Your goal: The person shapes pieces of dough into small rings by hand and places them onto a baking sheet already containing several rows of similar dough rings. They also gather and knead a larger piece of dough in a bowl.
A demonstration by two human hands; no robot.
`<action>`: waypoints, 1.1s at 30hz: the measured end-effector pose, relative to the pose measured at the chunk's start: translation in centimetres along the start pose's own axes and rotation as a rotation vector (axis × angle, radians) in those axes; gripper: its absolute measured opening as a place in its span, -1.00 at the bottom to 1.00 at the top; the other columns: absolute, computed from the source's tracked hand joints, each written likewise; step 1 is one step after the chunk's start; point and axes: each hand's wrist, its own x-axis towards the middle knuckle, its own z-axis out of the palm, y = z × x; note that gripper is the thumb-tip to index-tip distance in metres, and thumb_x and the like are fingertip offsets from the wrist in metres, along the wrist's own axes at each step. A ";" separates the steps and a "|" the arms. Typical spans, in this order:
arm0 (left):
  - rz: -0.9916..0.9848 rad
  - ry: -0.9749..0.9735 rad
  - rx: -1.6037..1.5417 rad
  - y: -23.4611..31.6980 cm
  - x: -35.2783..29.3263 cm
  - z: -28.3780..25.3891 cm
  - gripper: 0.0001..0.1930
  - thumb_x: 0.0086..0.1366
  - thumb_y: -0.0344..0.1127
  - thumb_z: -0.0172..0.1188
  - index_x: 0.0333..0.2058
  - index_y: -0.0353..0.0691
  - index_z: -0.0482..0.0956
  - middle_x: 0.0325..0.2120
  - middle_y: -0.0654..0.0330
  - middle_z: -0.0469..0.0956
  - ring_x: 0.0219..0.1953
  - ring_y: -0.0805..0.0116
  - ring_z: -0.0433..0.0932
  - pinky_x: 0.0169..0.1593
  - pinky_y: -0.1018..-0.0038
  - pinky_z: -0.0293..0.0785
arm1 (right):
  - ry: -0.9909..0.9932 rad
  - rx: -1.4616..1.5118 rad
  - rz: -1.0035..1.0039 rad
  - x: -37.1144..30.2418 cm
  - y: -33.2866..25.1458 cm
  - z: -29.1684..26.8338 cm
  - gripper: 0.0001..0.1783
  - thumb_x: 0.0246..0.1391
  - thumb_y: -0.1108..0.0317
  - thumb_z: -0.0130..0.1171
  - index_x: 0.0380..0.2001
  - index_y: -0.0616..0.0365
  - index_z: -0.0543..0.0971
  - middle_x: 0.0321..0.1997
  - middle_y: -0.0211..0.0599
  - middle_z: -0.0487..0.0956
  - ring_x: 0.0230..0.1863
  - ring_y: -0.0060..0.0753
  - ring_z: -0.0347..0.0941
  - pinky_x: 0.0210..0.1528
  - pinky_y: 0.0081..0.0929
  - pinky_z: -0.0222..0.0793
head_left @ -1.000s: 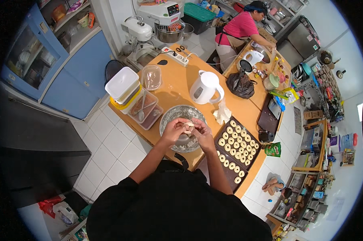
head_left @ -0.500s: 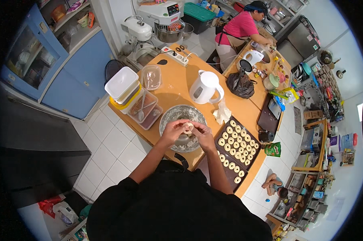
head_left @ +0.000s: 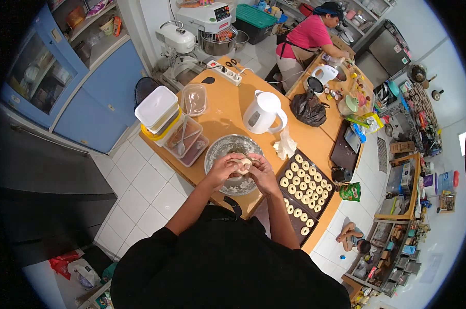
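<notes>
A small pale dough ring (head_left: 244, 165) is held between my two hands, above a round metal bowl (head_left: 220, 148) whose inside is smeared with flour. My left hand (head_left: 226, 167) grips it from the left with curled fingers. From the other side my right hand (head_left: 261, 171) closes on it, fingertips pressed to the dough. My fingers partly cover the ring. Right of the bowl lie two dark baking trays (head_left: 320, 215), bearing several rows of pale dough rings (head_left: 303, 186).
Beyond the bowl stand a white electric kettle (head_left: 262, 110) and a crumpled pale cloth or bag (head_left: 285, 144). Stacked plastic tubs (head_left: 184, 135) sit to the left. A power strip (head_left: 227, 73) lies farther back. Another person (head_left: 310, 38) works at the far table; someone sits on the floor (head_left: 350, 238) at right.
My fingers have shifted around the dough, and my right hand has turned a little. The dough ring stays over the bowl between both hands.
</notes>
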 end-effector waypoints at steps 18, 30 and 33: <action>0.068 0.006 0.201 -0.6 0.4 -0.6 -0.67 0.20 -0.48 0.13 -0.04 -0.33 0.38 -0.22 0.16 0.51 -0.18 0.47 0.50 -0.13 0.54 0.47 | 0.023 0.057 -0.005 0.3 -0.1 0.6 -0.63 0.07 0.46 0.15 -0.03 0.17 0.37 -0.25 -0.32 0.53 -0.25 -0.58 0.44 -0.22 -0.64 0.35; 0.233 0.028 0.377 -0.7 0.3 -0.4 -0.68 0.26 -0.43 0.11 -0.03 -0.45 0.43 -0.22 0.16 0.55 -0.24 0.53 0.50 -0.13 0.58 0.44 | 0.100 -0.196 -0.077 0.2 0.5 0.5 -0.69 0.10 0.44 0.12 -0.06 0.26 0.47 -0.32 -0.40 0.57 -0.35 -0.68 0.43 -0.38 -0.69 0.34; 0.198 0.037 0.384 -0.5 0.4 -0.7 -0.71 0.27 -0.40 0.10 -0.07 -0.44 0.48 -0.23 0.18 0.56 -0.26 0.55 0.50 -0.15 0.59 0.44 | 0.065 -0.214 -0.045 0.1 0.3 0.5 -0.70 0.09 0.44 0.14 -0.10 0.29 0.49 -0.23 -0.34 0.56 -0.21 -0.61 0.45 -0.16 -0.64 0.38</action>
